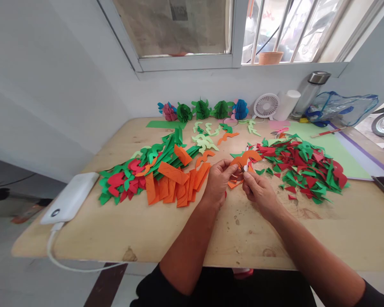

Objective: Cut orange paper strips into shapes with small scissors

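Note:
My left hand pinches a curved orange paper piece above the middle of the table. Close to its right, my right hand is closed around a small tool with a thin dark tip, which looks like scissors; its handles are mostly hidden by my fingers. The tip meets the paper between both hands. Left of my left hand lie several folded orange paper pieces, partly over green strips. Wavy orange cut-outs rest just beyond my left hand.
Red and green scraps are heaped on the right. Red and green cut-outs and a white power bank lie left. Paper figures, a small fan and a bottle stand along the wall of the wooden table.

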The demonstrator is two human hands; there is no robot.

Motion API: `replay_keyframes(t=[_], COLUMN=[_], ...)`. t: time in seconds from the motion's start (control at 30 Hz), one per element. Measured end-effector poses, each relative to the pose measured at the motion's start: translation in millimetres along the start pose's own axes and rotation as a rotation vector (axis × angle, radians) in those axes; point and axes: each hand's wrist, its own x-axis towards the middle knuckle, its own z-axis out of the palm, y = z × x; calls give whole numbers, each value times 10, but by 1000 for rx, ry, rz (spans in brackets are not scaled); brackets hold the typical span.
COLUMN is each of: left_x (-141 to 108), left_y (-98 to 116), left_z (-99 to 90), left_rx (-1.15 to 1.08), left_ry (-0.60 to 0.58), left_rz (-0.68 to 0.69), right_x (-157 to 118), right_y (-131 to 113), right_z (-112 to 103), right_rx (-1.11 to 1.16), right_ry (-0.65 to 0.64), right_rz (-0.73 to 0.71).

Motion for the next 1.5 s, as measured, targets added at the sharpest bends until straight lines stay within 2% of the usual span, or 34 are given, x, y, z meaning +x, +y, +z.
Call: replay_keyframes(t=[1.5], left_x=[-26], left_y=[7], left_z=[21], left_rx=[-8], left_ry=[-25], left_rz=[3], right_x=[-30], right_y=[-43], right_z=[19], right_rx=[28], right_ry=[-22], right_rz=[10])
